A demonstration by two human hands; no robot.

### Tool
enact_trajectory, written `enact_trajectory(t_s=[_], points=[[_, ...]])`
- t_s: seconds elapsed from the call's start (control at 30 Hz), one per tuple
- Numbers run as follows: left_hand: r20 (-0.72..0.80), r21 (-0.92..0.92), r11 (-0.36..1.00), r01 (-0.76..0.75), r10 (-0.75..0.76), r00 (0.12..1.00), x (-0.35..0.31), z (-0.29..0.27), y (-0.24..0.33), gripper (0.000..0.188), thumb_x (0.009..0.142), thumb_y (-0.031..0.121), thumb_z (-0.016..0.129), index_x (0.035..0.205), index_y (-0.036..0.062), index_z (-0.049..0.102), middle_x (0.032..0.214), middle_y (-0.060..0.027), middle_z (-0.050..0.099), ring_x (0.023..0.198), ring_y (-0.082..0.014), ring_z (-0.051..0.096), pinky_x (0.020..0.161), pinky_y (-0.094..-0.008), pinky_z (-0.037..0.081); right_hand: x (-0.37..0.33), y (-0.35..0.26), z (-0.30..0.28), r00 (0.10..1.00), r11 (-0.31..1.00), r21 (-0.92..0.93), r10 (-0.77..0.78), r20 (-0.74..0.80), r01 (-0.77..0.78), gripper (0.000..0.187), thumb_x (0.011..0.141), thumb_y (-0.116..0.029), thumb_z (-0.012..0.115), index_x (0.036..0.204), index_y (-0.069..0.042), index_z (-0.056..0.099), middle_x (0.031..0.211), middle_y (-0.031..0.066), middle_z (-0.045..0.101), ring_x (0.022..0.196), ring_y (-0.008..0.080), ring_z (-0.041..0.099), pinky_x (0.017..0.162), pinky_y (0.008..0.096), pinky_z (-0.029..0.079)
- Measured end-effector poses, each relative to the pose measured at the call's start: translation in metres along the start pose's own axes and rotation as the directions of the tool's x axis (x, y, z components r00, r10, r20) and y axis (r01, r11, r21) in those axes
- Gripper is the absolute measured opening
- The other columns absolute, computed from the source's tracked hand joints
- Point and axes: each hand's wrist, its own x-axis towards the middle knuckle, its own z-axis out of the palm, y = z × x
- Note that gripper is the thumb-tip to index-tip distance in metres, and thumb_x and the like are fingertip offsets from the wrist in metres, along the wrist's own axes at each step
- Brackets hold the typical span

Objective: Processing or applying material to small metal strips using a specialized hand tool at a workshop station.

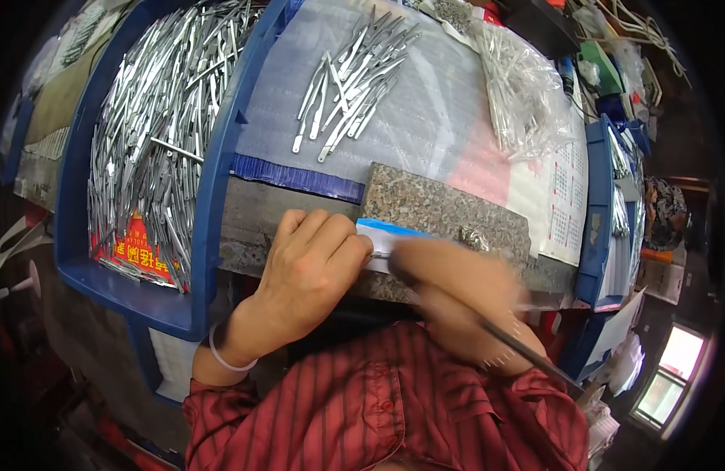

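My left hand [319, 255] is closed, its thumb and fingers pinching a thin metal strip [381, 254] over a white pad with a blue edge [394, 228]. The pad lies at the near edge of a speckled granite slab [437, 200]. Just right of the strip, my right hand [476, 282] is smeared by motion, closed round a hammer [527, 352]. Its dark head blurs close to the strip and its long dark handle runs back past my forearm. Whether the head touches the strip, I cannot tell.
A blue bin [209, 196] full of slim metal pieces [166, 102] stands at left. Similar pieces [350, 86] are spread on the plastic-covered bench [276, 118] ahead. Clear plastic bags [523, 94] lie at far right, near another blue bin [598, 212]. Small metal bits [474, 238] sit on the slab.
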Motion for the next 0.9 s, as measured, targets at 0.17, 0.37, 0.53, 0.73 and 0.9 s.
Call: enact_trajectory(t_s=[0.17,0.37,0.53,0.73,0.9], points=[[0.047,-0.042,0.999,0.024,-0.022,0.999,0.007,-0.003,-0.002,0.011,0.076,0.007,0.062,0.085,0.0071,0.055,0.078,-0.0060,0.048,0.075,-0.0229,0.052,0.070,-0.0359,0.036,0.002,0.016,0.015,0.996,0.967,0.240,0.089,-0.008,-0.085,0.015,0.083,-0.013,0.069,0.085,-0.004,0.057,0.077,0.0114,0.061,0.062,0.0284,0.062,0.049,0.0357,0.048],[0.039,-0.058,0.998,0.005,-0.002,0.999,0.007,-0.001,0.004,0.016,0.076,0.005,0.067,0.086,0.0073,0.055,0.079,-0.0055,0.050,0.073,-0.0232,0.052,0.070,-0.0363,0.036,-0.041,0.003,-0.027,0.834,0.824,0.561,0.252,-0.491,0.081,0.020,0.090,-0.014,0.053,0.097,0.002,0.064,0.101,0.0234,0.067,0.074,0.0248,0.069,0.061,0.0290,0.057],[0.011,0.053,0.999,0.006,-0.007,1.000,0.004,-0.001,0.006,0.018,0.075,0.004,0.068,0.087,0.0076,0.055,0.082,-0.0050,0.053,0.075,-0.0227,0.053,0.072,-0.0370,0.037,-0.048,0.024,-0.021,0.920,0.896,0.234,0.392,-0.018,-0.377,0.021,0.094,-0.021,0.057,0.096,-0.001,0.063,0.082,0.0163,0.063,0.070,0.0341,0.062,0.061,0.0376,0.050],[-0.043,0.146,0.986,0.075,-0.070,0.997,-0.016,-0.025,0.035,0.022,0.072,0.004,0.073,0.089,0.0087,0.059,0.085,-0.0042,0.057,0.078,-0.0203,0.058,0.075,-0.0366,0.039,-0.080,0.012,-0.039,0.885,0.870,0.439,0.371,-0.281,-0.225,0.054,0.102,-0.041,0.034,0.088,0.002,0.062,0.097,0.0184,0.069,0.076,0.0232,0.057,0.071,0.0328,0.045],[-0.086,0.050,0.995,0.084,-0.080,0.993,-0.028,-0.028,0.062,0.027,0.070,0.002,0.075,0.091,0.0072,0.059,0.085,-0.0044,0.061,0.078,-0.0208,0.061,0.075,-0.0366,0.042,-0.091,0.004,-0.015,0.860,0.510,0.805,0.510,0.000,-0.302,0.027,0.102,-0.017,0.039,0.114,0.002,0.052,0.106,0.0148,0.065,0.076,0.0105,0.056,0.070,0.0244,0.046]])
